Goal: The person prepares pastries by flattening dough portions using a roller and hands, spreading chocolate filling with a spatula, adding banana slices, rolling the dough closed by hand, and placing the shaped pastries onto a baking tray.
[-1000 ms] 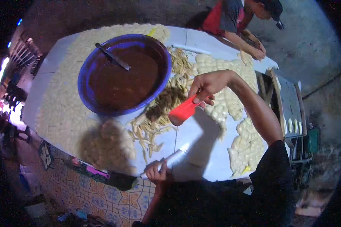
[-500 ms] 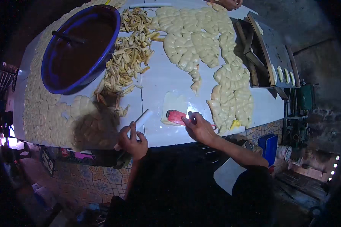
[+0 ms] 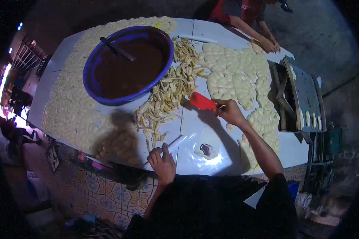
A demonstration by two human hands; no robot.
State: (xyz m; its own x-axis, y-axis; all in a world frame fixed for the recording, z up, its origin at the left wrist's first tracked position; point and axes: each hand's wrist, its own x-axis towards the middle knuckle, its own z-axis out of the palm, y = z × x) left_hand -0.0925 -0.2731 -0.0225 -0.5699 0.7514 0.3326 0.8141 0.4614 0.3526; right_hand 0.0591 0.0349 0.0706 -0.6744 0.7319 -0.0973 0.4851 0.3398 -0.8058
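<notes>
My left hand point(image 3: 163, 163) is at the near edge of the table, its fingers around a thin white rolling pin point(image 3: 175, 143). My right hand point(image 3: 229, 112) is raised over the table and grips a red plastic scraper point(image 3: 202, 101) by its handle end. Below the right hand lies a flat, rolled piece of dough point(image 3: 208, 137) with a dark brown smear of filling point(image 3: 206, 150) on its near part. Sliced banana strips point(image 3: 169, 93) are heaped to the left of the scraper. Beyond them stands a blue basin point(image 3: 87, 85) of brown filling point(image 3: 127, 73).
A handle point(image 3: 117, 48) sticks out of the basin. Dough pieces cover the left point(image 3: 71, 95) and right point(image 3: 263, 119) of the table. Trays point(image 3: 303, 93) stand at the right edge, some dough pieces on the top one. Another person's hands point(image 3: 270, 44) touch dough at the far right.
My right hand has lifted the scraper off the flat dough and moved it away toward the banana heap. Brown filling now shows on the dough. The view has shifted; the other person shows more.
</notes>
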